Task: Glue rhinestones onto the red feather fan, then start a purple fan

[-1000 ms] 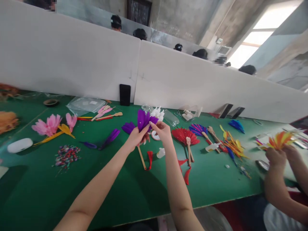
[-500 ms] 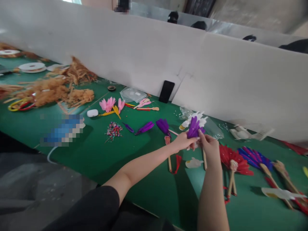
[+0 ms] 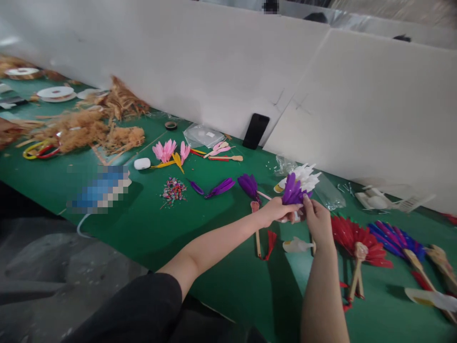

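In front of me, my left hand (image 3: 279, 212) is closed around the base of a purple feather fan (image 3: 293, 188), whose feathers point up. My right hand (image 3: 317, 218) pinches at the fan's right edge, its thumb and fingertips against the feathers. What lies between those fingertips is too small to make out. Part of a wooden handle shows below the right hand. White feathers (image 3: 309, 177) lie just behind the fan. Under my hands rests a translucent bottle (image 3: 297, 245) with a yellowish end. A wooden handle (image 3: 257, 238) with a red tassel (image 3: 271, 243) lies near my left wrist.
Purple feathers (image 3: 221, 187), a sequin pile (image 3: 173, 191) and pink feathers (image 3: 164, 151) lie to the left on the green table (image 3: 143, 238). Red (image 3: 364, 238) and blue-purple fans (image 3: 394, 238) lie to the right. A phone (image 3: 256, 131) leans against the white partition (image 3: 200, 66).
The view has shifted, so the table things appear slightly further right. Both hands stay at the purple feather fan, with the right fingers still at its edge.
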A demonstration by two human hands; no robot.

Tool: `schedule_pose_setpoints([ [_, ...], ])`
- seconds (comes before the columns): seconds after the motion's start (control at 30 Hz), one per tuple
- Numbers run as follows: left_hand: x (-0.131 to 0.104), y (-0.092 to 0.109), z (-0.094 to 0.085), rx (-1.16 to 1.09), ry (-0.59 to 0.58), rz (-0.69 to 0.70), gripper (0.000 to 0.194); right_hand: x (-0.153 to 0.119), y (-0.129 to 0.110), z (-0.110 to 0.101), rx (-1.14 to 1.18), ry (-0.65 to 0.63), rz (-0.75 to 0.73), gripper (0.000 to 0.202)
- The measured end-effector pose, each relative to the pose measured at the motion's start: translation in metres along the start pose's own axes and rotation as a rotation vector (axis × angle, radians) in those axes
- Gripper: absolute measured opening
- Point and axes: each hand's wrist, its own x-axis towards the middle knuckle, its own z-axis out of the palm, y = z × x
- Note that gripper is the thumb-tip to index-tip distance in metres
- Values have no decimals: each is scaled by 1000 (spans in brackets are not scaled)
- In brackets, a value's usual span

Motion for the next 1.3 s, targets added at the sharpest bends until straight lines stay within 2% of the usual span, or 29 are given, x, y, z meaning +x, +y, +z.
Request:
schedule_pose_setpoints([
  [0.2,4,12,0,-50,23,1,44,6,-3,6,-51,44,-80,50],
  [0.37,14,18,-4,-110,-45,-25,41,15,11,5,-101,33,-113,41],
  [0.47,15,19,-4,-143,-48,-39,34,17,16,5,-104,17,-123,38],
  [0.73,17,13,-1,-172,-32,-53,35,20,16,7,-80,81,-130,32],
  [0.93,20,9,-1,-172,-47,-73,34,20,17,5,1,74,-78,33],
  [1.3,18,10,1,-77,-51,-27,41,19,11,-7,317,-78,124,45],
])
